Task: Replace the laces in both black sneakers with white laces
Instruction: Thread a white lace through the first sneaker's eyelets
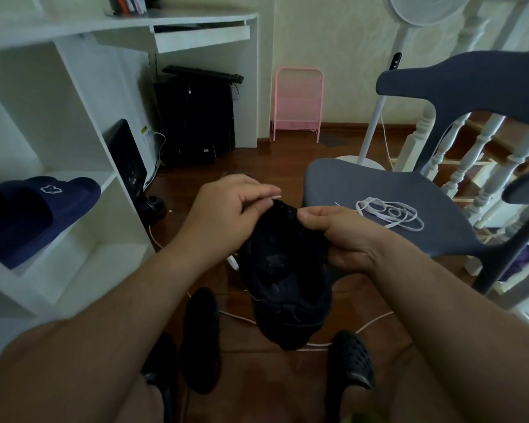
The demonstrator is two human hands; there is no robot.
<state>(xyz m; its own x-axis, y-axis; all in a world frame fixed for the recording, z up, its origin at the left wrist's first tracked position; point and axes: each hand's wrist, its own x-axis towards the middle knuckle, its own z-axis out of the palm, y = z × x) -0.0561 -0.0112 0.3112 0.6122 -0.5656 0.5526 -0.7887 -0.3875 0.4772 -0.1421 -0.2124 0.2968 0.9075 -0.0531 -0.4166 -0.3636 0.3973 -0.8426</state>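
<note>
Evidently the task is at an early stage. Left of the grey chair (pixel 379 190), a second black sneaker (pixel 200 340) lies on the floor, its lacing not discernible. Beside the chair's front edge, a white lace tip (pixel 276 196) is pinched by the left hand (pixel 226 209) at the toe end of the held black sneaker (pixel 284 270), which is gripped by the right hand (pixel 345 236). On the chair seat, a spare white lace (pixel 391 213) lies unused.

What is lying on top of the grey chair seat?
A loose white lace lies coiled on the chair seat, apart from both hands. The right hand and the sneaker cover the seat's near left edge, so nothing can be told there.
</note>
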